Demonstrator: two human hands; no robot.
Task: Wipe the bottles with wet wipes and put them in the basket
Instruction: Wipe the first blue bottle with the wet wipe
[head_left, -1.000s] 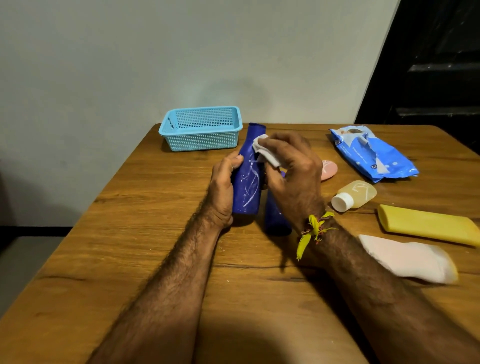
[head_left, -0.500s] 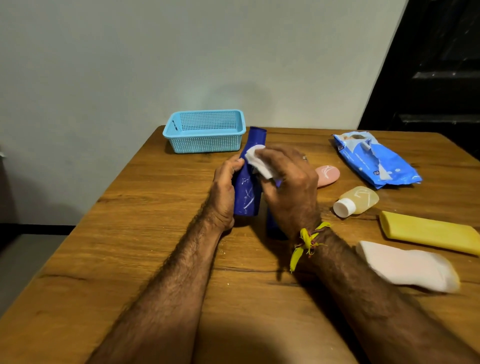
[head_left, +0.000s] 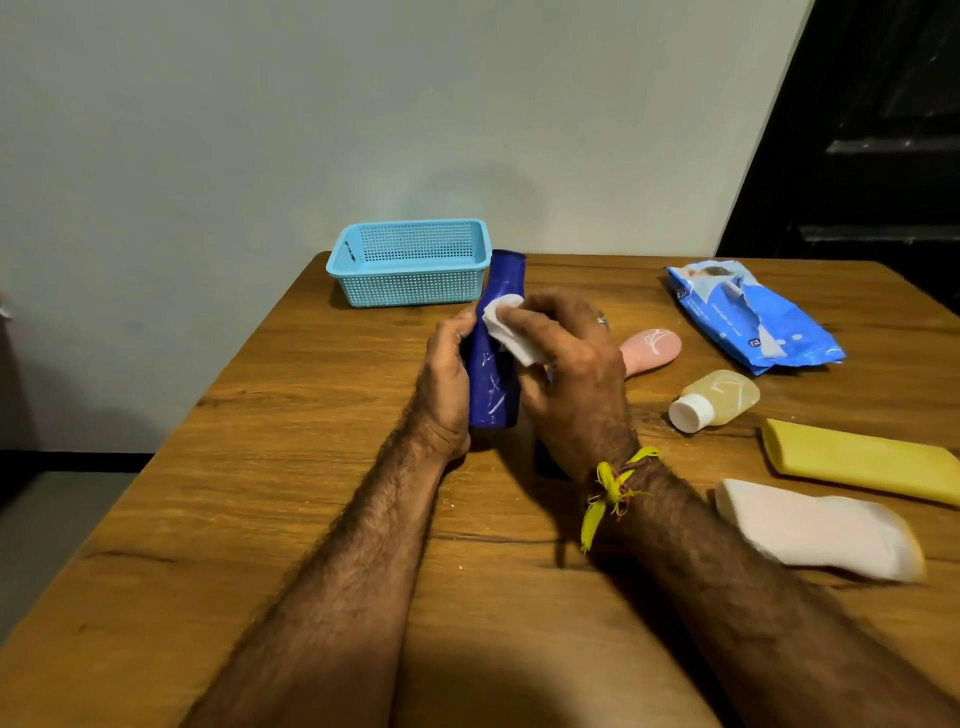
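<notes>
A dark blue bottle (head_left: 493, 379) is held over the middle of the table, its cap end pointing away from me. My left hand (head_left: 445, 384) grips its left side. My right hand (head_left: 569, 374) pinches a white wet wipe (head_left: 508, 330) and presses it against the bottle's upper part. A light blue mesh basket (head_left: 410, 283) stands just behind the bottle, near the table's far edge, with nothing visible inside. A second dark blue object is mostly hidden under my right wrist.
On the right lie a pink bottle (head_left: 652, 347), a small clear bottle (head_left: 719, 397) with a white cap, a yellow bottle (head_left: 862, 460), a white bottle (head_left: 815, 527) and the blue wipes pack (head_left: 753, 319). The wooden table (head_left: 311, 467) ends at the left.
My right hand has rubbed the wipe a little to the left and down across the blue bottle. The left hand keeps its grip. The camera view shifted slightly.
</notes>
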